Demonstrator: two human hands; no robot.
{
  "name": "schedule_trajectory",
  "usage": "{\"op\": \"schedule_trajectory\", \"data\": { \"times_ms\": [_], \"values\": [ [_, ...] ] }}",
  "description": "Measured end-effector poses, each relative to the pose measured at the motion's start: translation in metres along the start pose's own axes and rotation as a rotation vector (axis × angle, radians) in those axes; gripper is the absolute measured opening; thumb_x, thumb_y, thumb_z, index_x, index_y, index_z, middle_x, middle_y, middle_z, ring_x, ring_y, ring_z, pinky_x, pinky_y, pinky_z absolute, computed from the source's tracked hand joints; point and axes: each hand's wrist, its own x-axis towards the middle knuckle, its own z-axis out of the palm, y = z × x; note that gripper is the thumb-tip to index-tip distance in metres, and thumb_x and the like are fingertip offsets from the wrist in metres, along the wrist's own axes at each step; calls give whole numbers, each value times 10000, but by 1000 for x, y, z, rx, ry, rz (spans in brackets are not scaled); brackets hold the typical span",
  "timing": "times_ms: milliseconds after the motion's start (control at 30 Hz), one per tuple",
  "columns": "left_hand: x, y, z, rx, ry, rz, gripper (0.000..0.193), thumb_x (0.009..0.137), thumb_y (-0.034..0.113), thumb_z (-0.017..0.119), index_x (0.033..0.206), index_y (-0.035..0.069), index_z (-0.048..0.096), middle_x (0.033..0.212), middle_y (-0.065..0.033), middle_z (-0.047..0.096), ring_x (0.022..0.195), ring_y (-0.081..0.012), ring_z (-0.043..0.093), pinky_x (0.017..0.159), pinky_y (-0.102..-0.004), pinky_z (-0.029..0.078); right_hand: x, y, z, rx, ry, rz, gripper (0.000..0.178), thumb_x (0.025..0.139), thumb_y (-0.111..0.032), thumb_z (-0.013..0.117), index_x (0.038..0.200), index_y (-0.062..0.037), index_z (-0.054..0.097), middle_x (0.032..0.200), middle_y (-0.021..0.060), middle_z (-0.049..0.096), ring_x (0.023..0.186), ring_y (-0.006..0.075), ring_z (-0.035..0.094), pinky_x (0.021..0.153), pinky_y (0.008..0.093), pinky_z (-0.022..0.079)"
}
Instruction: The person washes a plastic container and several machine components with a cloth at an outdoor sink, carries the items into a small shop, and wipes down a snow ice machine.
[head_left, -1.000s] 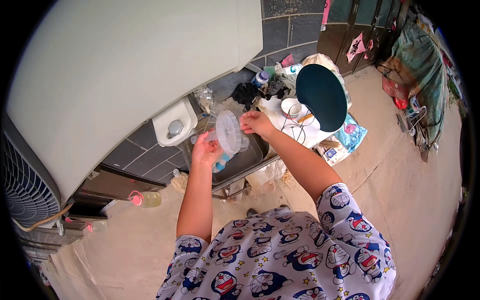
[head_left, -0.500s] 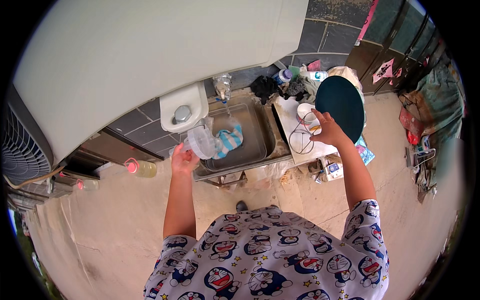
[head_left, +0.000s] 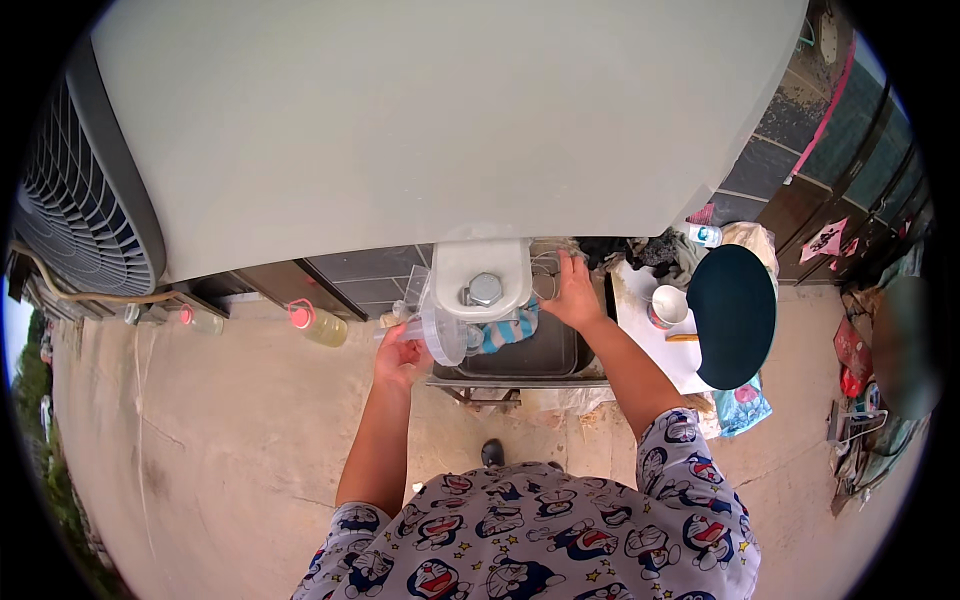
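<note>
My left hand [head_left: 402,355] grips a clear plastic vessel with a broad round rim [head_left: 443,337], tilted sideways over the sink's left end. In my right hand [head_left: 573,290] is a thin metal wire frame [head_left: 545,272] with round loops, held over the far part of the sink; a white bracket hides some of it. A blue-and-white striped cloth [head_left: 512,330] lies in the grey basin [head_left: 558,358] inside the sink, between my two hands. The tap is hidden from view now.
A white bracket with a large bolt [head_left: 485,290] juts from a big pale panel [head_left: 450,130] above the sink. On the right board stand a white cup [head_left: 668,305] and a dark green round lid-like disc [head_left: 735,317]. Jugs with pink caps [head_left: 318,325] stand on the left floor.
My right hand has carried the wire frame left, from beside the cup to over the sink. My left hand still holds the clear vessel. The view has shifted, so the panel and bracket cover the tap.
</note>
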Motion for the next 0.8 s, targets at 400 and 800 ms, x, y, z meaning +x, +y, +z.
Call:
{"op": "schedule_trajectory", "data": {
  "times_ms": [400, 800],
  "values": [
    [-8, 32, -31, 20, -45, 54, 293, 785, 208, 555, 1017, 29, 559, 995, -99, 595, 938, -243, 564, 855, -392, 456, 57, 59, 103, -184, -311, 12, 788, 617, -322, 717, 1220, 85, 414, 1314, 257, 350, 1208, 399, 335, 970, 411, 369],
    [26, 34, -35, 106, -127, 5, 326, 886, 249, 457, 1124, 40, 535, 1129, -113, 574, 1040, -262, 553, 860, -437, 483, 68, 87, 103, -72, -327, -19, 763, 691, -462, 657, 1254, 3, 438, 1265, 240, 437, 1147, 351, 440, 977, 376, 356]
  ]
}}
